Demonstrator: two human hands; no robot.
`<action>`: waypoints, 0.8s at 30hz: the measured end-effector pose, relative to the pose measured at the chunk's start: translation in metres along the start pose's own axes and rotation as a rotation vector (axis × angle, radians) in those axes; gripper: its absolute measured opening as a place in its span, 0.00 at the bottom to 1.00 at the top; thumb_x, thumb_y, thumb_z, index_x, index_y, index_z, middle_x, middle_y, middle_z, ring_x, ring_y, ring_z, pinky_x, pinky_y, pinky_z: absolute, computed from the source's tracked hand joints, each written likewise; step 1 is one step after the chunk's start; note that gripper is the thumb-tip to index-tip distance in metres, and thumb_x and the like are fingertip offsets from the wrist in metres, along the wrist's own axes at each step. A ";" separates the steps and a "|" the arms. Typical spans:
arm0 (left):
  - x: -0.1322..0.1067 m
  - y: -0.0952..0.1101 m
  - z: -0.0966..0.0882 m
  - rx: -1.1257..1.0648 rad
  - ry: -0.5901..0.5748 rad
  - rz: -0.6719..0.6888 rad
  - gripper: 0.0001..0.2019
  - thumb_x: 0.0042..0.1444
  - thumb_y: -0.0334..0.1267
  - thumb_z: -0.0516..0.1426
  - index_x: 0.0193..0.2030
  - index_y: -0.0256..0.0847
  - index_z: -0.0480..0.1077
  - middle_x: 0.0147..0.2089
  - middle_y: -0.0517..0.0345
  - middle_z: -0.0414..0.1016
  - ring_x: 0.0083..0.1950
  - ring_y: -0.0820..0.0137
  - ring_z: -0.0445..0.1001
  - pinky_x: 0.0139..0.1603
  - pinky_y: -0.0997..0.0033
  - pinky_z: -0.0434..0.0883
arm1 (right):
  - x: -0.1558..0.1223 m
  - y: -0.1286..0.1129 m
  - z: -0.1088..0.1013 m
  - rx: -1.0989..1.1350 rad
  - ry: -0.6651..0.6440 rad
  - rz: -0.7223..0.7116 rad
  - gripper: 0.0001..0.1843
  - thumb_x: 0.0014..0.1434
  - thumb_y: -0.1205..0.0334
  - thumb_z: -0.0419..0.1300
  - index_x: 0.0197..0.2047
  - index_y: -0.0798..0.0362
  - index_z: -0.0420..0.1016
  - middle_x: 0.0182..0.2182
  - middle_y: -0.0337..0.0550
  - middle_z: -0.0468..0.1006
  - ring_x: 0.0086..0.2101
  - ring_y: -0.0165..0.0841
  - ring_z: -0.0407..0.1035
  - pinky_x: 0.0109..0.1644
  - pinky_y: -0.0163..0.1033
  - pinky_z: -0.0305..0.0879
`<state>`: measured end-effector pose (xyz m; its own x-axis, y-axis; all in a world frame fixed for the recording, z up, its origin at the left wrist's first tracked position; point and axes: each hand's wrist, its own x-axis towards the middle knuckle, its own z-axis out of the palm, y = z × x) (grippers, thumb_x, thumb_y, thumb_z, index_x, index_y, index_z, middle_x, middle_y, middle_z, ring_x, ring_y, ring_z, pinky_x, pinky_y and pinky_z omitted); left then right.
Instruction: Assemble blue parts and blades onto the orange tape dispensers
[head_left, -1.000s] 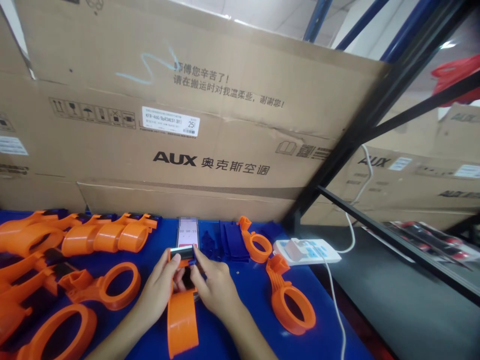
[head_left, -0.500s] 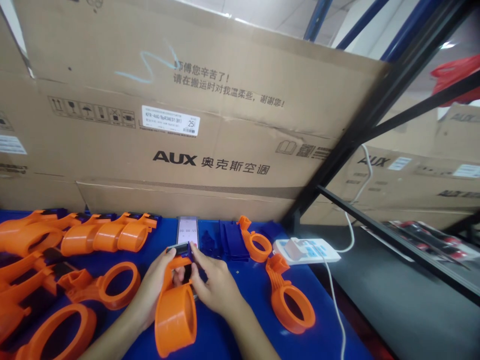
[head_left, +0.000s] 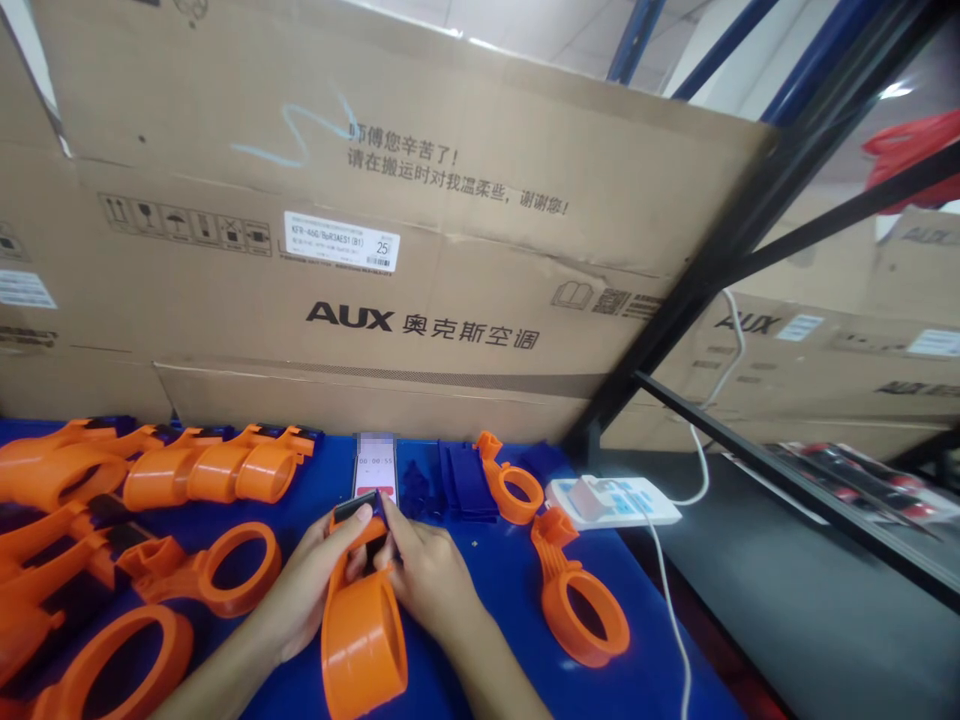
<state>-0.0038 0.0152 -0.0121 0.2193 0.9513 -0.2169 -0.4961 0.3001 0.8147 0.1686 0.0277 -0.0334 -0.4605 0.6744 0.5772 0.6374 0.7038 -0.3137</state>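
Both hands are on one orange tape dispenser (head_left: 362, 640), whose wide ring hangs toward me. My left hand (head_left: 313, 570) wraps the dispenser's neck, its thumb lying on the dark strip (head_left: 354, 508) across the head. My right hand (head_left: 429, 570) pinches the dark blue piece (head_left: 375, 503) at the right end of that head; some of its fingers are hidden behind the dispenser. Just beyond the hands lies a phone (head_left: 375, 462) showing a timer. To the right are two more orange dispensers (head_left: 586, 620) without dark heads.
Several orange dispensers (head_left: 210, 470) with dark heads line the left of the blue table (head_left: 465, 680). Flat blue pieces (head_left: 466, 482) and small dark blue parts (head_left: 420, 487) lie behind my hands. A white power strip (head_left: 615, 502) with cables sits at right, near a black rack post (head_left: 675, 310). Cardboard (head_left: 420, 390) stands behind.
The dispenser in my hands has shifted slightly right and its head has tilted. My left thumb has moved further right onto the dark strip. My right fingers still pinch the head's end.
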 end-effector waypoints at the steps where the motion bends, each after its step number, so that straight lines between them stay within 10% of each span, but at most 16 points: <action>1: 0.000 0.000 0.000 0.003 -0.007 -0.004 0.17 0.58 0.49 0.66 0.28 0.40 0.68 0.22 0.64 0.65 0.23 0.76 0.62 0.26 0.76 0.63 | 0.000 0.000 0.000 0.016 0.002 -0.004 0.36 0.67 0.66 0.51 0.76 0.60 0.50 0.33 0.48 0.83 0.29 0.36 0.76 0.37 0.39 0.75; 17: -0.002 0.005 -0.002 0.062 -0.052 -0.009 0.20 0.59 0.51 0.64 0.27 0.40 0.64 0.21 0.65 0.62 0.23 0.75 0.61 0.27 0.75 0.63 | 0.010 -0.008 -0.016 0.230 0.030 0.092 0.25 0.69 0.61 0.54 0.67 0.54 0.67 0.38 0.50 0.84 0.32 0.37 0.78 0.37 0.38 0.74; 24: -0.001 0.003 -0.002 0.084 -0.015 -0.007 0.18 0.57 0.51 0.65 0.32 0.42 0.66 0.20 0.67 0.63 0.22 0.75 0.62 0.26 0.76 0.62 | 0.017 0.003 -0.020 0.297 0.243 0.492 0.23 0.71 0.51 0.52 0.27 0.52 0.71 0.19 0.37 0.71 0.21 0.29 0.65 0.25 0.32 0.60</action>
<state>-0.0068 0.0151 -0.0104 0.2354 0.9478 -0.2150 -0.4229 0.2991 0.8554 0.1752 0.0368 -0.0098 0.0195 0.8901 0.4554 0.5243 0.3787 -0.7627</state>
